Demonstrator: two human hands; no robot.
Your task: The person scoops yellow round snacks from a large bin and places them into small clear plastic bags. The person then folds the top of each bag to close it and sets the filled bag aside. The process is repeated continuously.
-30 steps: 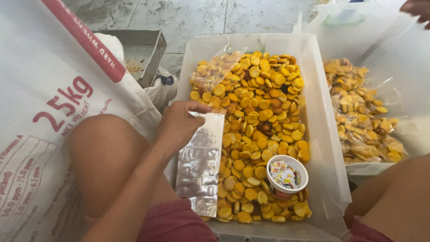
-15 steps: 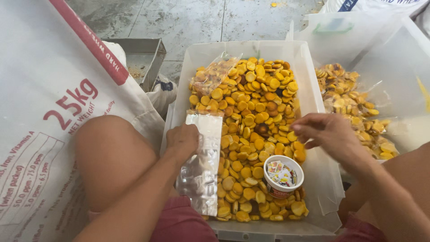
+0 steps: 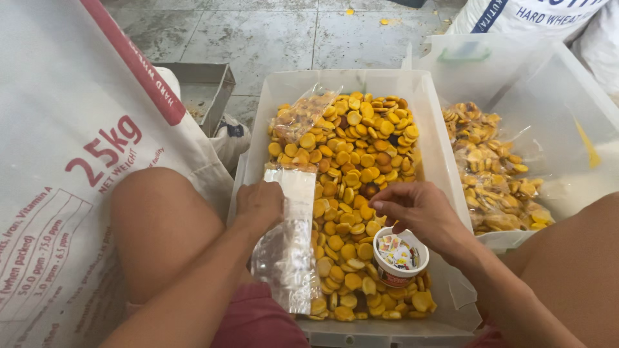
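A clear plastic tub (image 3: pixel 437 145) in front of me is full of small round yellow biscuits (image 3: pixel 358 156). My left hand (image 3: pixel 259 204) grips the top of an empty clear plastic bag (image 3: pixel 289 248) that lies along the tub's left side. My right hand (image 3: pixel 419 214) hovers over the biscuits with fingers curled, just above a small round cup (image 3: pixel 398 256) with small printed slips inside; whether it holds anything I cannot tell. A filled bag of biscuits (image 3: pixel 303 115) rests at the tub's far left corner.
A second clear tub (image 3: pixel 560 84) on the right holds several packed bags of biscuits (image 3: pixel 491 183). A large white printed sack (image 3: pixel 71 167) lies on my left, another sack (image 3: pixel 529 14) at the far right. A metal tray (image 3: pixel 200 90) sits on the tiled floor.
My right hand came in from the upper right and dropped to just above the cup. My left hand slid slightly down along the empty bag, still gripping it.
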